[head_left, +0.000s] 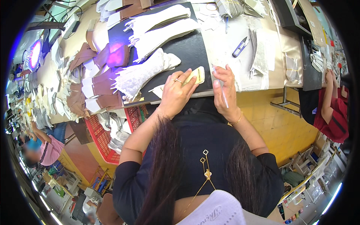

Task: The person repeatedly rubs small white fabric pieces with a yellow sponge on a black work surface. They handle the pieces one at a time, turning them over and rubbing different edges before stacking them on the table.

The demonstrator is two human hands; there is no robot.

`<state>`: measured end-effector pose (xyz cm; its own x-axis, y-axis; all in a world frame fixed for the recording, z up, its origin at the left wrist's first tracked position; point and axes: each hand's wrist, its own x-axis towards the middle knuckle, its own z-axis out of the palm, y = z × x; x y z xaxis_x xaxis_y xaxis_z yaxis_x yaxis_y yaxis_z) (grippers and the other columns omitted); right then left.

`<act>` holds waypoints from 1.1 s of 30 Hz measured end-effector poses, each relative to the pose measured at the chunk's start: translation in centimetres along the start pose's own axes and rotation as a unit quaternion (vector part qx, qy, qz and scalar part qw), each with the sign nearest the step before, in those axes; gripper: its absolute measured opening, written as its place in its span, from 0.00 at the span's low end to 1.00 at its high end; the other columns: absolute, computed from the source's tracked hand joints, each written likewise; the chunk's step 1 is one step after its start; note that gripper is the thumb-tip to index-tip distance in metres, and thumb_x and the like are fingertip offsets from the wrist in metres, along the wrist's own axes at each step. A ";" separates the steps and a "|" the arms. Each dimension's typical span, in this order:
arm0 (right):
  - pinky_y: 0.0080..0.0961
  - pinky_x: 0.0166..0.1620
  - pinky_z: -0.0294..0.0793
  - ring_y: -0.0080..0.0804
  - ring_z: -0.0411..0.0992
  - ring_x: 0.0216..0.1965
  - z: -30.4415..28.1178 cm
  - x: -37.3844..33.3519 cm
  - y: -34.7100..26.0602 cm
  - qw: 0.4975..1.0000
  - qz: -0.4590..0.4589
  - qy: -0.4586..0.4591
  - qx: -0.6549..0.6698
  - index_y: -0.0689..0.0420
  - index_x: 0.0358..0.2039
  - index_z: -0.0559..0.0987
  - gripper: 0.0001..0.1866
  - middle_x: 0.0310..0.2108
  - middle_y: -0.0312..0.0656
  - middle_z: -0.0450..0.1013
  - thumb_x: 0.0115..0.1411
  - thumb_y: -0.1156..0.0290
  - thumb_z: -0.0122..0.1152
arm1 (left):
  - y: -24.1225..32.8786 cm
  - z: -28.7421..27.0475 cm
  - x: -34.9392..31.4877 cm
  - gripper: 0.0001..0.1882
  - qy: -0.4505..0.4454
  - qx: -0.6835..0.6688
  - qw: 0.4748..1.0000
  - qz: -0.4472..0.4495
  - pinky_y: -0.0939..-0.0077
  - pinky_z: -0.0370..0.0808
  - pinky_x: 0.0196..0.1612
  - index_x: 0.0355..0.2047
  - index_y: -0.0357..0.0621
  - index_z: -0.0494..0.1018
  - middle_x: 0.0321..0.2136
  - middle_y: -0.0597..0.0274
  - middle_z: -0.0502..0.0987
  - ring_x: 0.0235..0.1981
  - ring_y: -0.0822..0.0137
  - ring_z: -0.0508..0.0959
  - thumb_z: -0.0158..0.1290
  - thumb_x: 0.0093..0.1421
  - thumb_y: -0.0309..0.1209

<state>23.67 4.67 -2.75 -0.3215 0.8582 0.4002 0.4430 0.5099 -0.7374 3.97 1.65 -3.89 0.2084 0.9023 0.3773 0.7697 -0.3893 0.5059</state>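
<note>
At the table's near edge, my left hand [176, 93] presses its fingers on a pale, flat cut piece [201, 76] with a yellowish patch at its end. The hand covers the middle of that piece. My right hand [228, 92], just to the right, has its fingers closed around a slender whitish pen [225, 98], held tilted above the edge. The pen's tip is too small to make out. Fanned stacks of white cut pieces [144, 73] lie beyond my left hand on a black mat [191, 47].
Thread snips [240, 47] lie at the right beside more stacked pieces [259, 52]. Brown and white pieces [103, 88] crowd the left. A red basket [101, 144] with grey-white pieces stands below the table. A person in red [332, 112] works at far right, another in pink [51, 150] at left.
</note>
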 end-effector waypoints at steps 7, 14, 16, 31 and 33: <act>0.56 0.66 0.59 0.45 0.73 0.54 0.0 -0.2 -0.1 1.000 0.011 0.001 -0.012 0.57 0.48 0.72 0.10 0.48 0.48 0.74 0.66 0.78 0.54 | 0.2 0.2 0.2 0.15 -0.003 0.034 0.999 0.009 0.62 0.76 0.45 0.40 0.41 0.83 0.49 0.56 0.81 0.43 0.56 0.78 0.69 0.51 0.29; 0.49 0.62 0.66 0.46 0.74 0.52 0.3 0.5 -0.6 0.996 -0.002 -0.085 -0.030 0.61 0.42 0.76 0.07 0.42 0.48 0.76 0.63 0.80 0.56 | 0.7 0.1 0.3 0.14 -0.033 0.110 0.993 0.040 0.65 0.74 0.45 0.42 0.40 0.82 0.49 0.54 0.81 0.42 0.61 0.80 0.65 0.55 0.30; 0.48 0.61 0.67 0.46 0.74 0.50 0.8 0.9 -0.8 0.995 -0.016 -0.081 -0.051 0.61 0.41 0.76 0.08 0.41 0.47 0.75 0.61 0.81 0.57 | 0.7 -0.1 0.4 0.15 -0.042 0.123 0.990 0.048 0.65 0.74 0.45 0.43 0.39 0.81 0.49 0.53 0.81 0.43 0.61 0.80 0.63 0.55 0.30; 0.48 0.63 0.60 0.42 0.75 0.48 -0.7 0.8 -1.7 1.000 -0.005 -0.015 -0.009 0.57 0.42 0.74 0.08 0.38 0.44 0.74 0.62 0.78 0.54 | 0.2 0.6 0.1 0.17 0.004 -0.011 1.000 0.025 0.58 0.72 0.51 0.43 0.43 0.78 0.47 0.55 0.76 0.48 0.53 0.76 0.67 0.52 0.25; 0.46 0.63 0.63 0.43 0.74 0.52 -0.3 0.6 -1.4 0.998 0.011 0.020 0.050 0.58 0.46 0.72 0.09 0.43 0.47 0.72 0.66 0.77 0.51 | -0.1 0.5 0.0 0.19 0.019 -0.047 0.998 0.022 0.59 0.73 0.51 0.44 0.43 0.77 0.45 0.55 0.76 0.47 0.53 0.77 0.68 0.51 0.24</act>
<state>23.12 4.55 -1.33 -0.2786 0.8718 0.4030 0.3633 0.4840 -0.7961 4.20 1.78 -4.38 0.2169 0.8772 0.4283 0.7004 -0.4454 0.5577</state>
